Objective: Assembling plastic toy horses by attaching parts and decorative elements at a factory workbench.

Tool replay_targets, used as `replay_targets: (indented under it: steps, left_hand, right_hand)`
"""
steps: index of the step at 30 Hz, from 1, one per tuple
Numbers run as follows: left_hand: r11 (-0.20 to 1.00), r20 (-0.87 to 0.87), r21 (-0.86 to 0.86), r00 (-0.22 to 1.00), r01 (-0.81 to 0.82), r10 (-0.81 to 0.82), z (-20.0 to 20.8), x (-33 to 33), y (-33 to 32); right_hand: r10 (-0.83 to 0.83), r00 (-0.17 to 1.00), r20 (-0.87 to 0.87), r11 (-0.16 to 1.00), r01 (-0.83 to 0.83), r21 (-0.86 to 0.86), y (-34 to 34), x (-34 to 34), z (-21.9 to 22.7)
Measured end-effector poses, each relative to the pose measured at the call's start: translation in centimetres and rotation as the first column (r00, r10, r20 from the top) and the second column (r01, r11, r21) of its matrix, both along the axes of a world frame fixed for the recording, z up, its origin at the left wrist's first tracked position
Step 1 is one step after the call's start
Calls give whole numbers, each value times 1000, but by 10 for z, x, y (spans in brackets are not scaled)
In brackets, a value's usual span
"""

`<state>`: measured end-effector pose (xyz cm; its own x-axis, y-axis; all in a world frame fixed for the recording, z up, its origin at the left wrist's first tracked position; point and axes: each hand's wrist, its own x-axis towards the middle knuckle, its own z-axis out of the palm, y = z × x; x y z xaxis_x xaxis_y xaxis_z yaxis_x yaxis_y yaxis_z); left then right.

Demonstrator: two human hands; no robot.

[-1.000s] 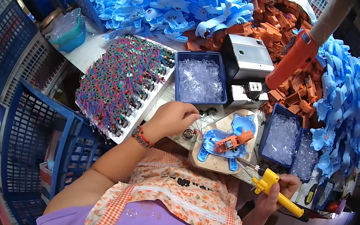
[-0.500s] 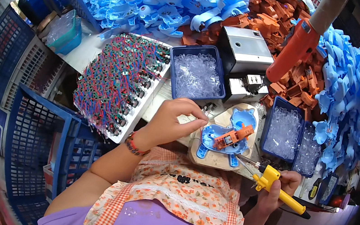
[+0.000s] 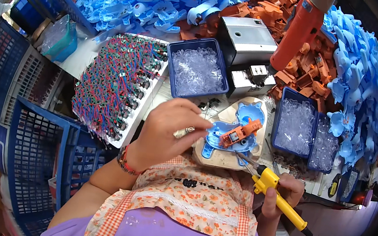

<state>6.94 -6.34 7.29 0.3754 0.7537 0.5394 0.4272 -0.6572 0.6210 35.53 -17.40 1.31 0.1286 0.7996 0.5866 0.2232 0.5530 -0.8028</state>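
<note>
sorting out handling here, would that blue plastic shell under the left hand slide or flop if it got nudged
The blue plastic shell looks like rigid moulded plastic, so probably stiff rather than floppy. It seems thin and hollow, so likely light and easy to shift; the left hand rests at its edge. It lies flat on a pale block, so tipping seems unlikely.

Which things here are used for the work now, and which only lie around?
In use:
left hand
right hand
yellow tool
blue shell
orange part
wooden jig

Lying about:
wired boards
clear-parts bin
metal box
blue crate
</note>
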Motion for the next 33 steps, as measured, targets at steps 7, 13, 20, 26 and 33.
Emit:
replay_targets:
  steps: [7,13,20,26,33]
  left_hand:
    - [999,-40,29,998,45,-44,-28,17,-3]
    - [997,-46,71,998,36,-33,-46,38,-1]
    - [995,-89,77,994,65,-58,-43,45,1]
    - [994,-117,88,992,57,-46,-42,51,1]
    - [995,-128,90,991,54,-42,-42,50,1]
  right_hand:
    - [-58,998,-37,996,61,70,4,-5,-4]
    - [-83,979,186,962,30,273,11,-3,-14]
    - [-101,970,220,954,32,297,20,-8,-8]
    - [-103,972,213,957,38,287,19,-6,-9]
    - [37,957,286,972,-101,210,16,-5,-8]
